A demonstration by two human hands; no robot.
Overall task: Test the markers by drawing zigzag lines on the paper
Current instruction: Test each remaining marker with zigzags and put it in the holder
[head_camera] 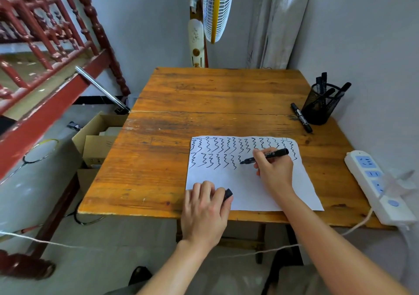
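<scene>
Marker (264, 156) lies level, tip left of the right hand (275, 170) fingers (257, 153) grasping it — touching the paper (249, 190) beside the last zigzag. Left hand (204, 213) fingers clench the cap (227, 194), pinning the paper's near edge — blank sheet lies below the tip.

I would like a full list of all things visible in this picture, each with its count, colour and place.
table: one, orange-brown wood, centre
paper: one, white, near right part of the table, two rows of black zigzags along its far side
marker in use: one, black, tip on the paper
cap: one, black, in the left hand
loose marker: one, black, lying beside the holder
mesh holder: one, black, far right corner, holds several black markers
power strip: one, white and blue, right edge
fan: one, white, behind the table
cardboard boxes: brown, on the floor at left
left hand: presses the paper's near corner
right hand: holds the marker
</scene>
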